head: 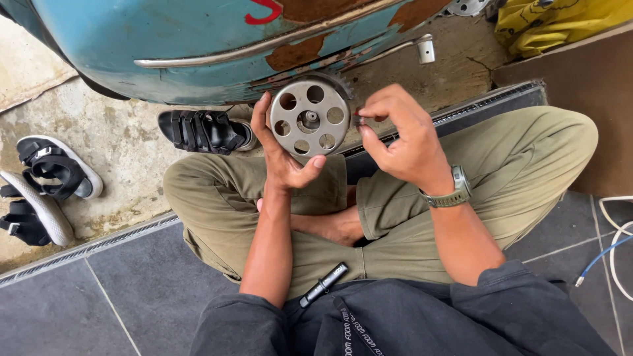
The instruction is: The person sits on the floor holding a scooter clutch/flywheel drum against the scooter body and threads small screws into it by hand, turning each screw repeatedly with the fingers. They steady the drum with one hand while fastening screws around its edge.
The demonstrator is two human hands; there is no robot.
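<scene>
Sitting posture: the person sits cross-legged on dark grey floor tiles [132,290] in olive trousers, both forearms raised over the lap.
Sandals: black-and-white sandals [49,168] lie at the far left on the concrete, well apart from the hands; one more black sandal [204,130] lies just left of the left hand.
Left hand: the left hand [280,155] is turned palm up, fingers up the left rim and thumb under the lower right edge, clamped on a round metal sprocket wheel [308,118].
Sprocket wheel: it is held upright, face to the camera, over the knees and just below the blue rusted vehicle body [198,46]; it shows a ring of round holes and a hub; teeth show only along its upper right edge.
Right hand: the right hand [399,135] is curled beside the wheel's right rim, fingertips pinched together; what they pinch is too small to make out, and whether they touch the wheel cannot be told.
Wrist: a grey watch [455,188] sits on the right wrist.
Lap: a black pen-like tool [323,285] hangs at the dark top.
Cut off: yellow fabric [554,23] at top right and white and blue cables [613,244] at the right edge run out of view.
</scene>
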